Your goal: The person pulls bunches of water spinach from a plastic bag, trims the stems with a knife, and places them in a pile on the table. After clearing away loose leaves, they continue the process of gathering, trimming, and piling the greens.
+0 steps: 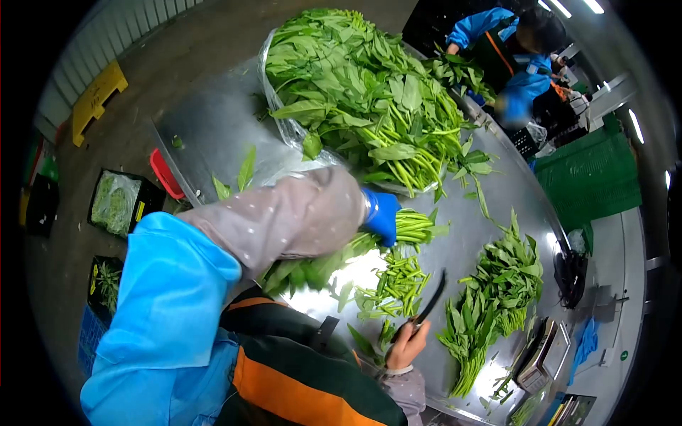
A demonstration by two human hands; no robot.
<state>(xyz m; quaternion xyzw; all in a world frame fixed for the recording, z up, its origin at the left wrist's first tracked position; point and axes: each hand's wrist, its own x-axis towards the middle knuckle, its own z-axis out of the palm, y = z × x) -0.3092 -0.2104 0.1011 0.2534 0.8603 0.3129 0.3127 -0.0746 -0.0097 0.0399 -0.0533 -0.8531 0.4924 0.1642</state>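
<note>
My left hand (383, 215), in a blue glove, is closed around a bunch of leafy greens (413, 226). The cut stem ends stick out to the right of the glove, and the leaves trail below my forearm. My bare right hand (408, 346) grips the handle of a dark curved knife (435, 298), its blade angled up and away from me. Between both hands lies a loose pile of short cut stem pieces (398, 284) on the metal table (444, 245). Beyond my left hand rises a big heap of the same greens (369, 92) on clear plastic.
Trimmed bunches (490, 291) rest at the right, near a scale (543, 355). A co-worker (490, 42) in blue sleeves handles greens at the table's far side. Crates of greens (117, 202) and a yellow stand (96, 99) are on the floor at left.
</note>
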